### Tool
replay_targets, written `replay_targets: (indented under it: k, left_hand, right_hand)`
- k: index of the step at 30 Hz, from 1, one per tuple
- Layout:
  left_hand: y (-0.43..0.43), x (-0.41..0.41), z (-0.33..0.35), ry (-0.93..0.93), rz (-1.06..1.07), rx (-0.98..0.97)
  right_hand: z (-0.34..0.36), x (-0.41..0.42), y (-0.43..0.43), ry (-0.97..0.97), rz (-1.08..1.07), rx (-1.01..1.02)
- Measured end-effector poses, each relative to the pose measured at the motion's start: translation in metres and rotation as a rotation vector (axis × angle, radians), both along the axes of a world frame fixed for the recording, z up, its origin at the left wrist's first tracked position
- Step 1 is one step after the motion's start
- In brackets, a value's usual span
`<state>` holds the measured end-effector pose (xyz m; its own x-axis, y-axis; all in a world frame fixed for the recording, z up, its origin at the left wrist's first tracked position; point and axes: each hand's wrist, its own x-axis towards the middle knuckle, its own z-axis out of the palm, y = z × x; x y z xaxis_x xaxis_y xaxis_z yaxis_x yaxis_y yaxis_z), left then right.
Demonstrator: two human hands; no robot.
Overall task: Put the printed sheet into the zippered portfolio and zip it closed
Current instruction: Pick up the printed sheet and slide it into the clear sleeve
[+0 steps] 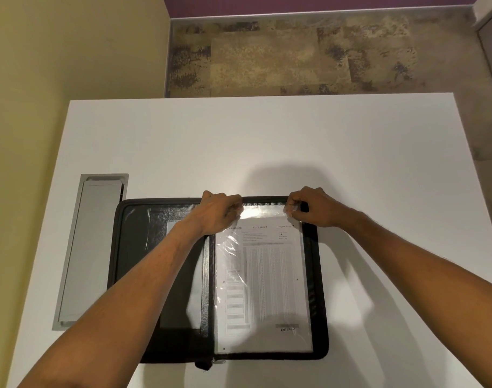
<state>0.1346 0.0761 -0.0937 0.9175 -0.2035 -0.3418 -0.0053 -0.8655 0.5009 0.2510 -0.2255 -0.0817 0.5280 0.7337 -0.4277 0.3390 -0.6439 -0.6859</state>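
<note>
A black zippered portfolio (132,247) lies open flat on the white table. Its right half holds a clear plastic sleeve (263,212) with the printed sheet (267,275) inside it, text facing up. My left hand (219,212) pinches the sleeve's top left corner. My right hand (309,207) pinches its top right corner. Both hands sit at the portfolio's far edge. The sheet's top edge lies a little below the sleeve's opening. My left forearm covers part of the portfolio's left half and spine.
A grey metal cable hatch (91,247) is set into the white table (239,147) just left of the portfolio. A yellow wall stands at the left. Patterned floor shows beyond the table's far edge.
</note>
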Motion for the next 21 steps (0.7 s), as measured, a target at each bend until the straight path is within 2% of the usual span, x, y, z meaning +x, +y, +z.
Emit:
replay_targets:
  k: [4, 12, 21]
  left_hand:
    - [-0.001, 0.002, 0.0, 0.043, -0.002, -0.006]
    - [-0.005, 0.005, 0.006, 0.063, -0.015, -0.003]
    - [-0.007, 0.004, 0.003, 0.004, -0.015, 0.13]
  right_hand:
    - [0.005, -0.003, 0.008, 0.12, -0.008, 0.1]
    - [-0.003, 0.003, 0.006, -0.039, 0.095, -0.119]
    - [-0.007, 0.006, -0.004, -0.056, 0.122, -0.149]
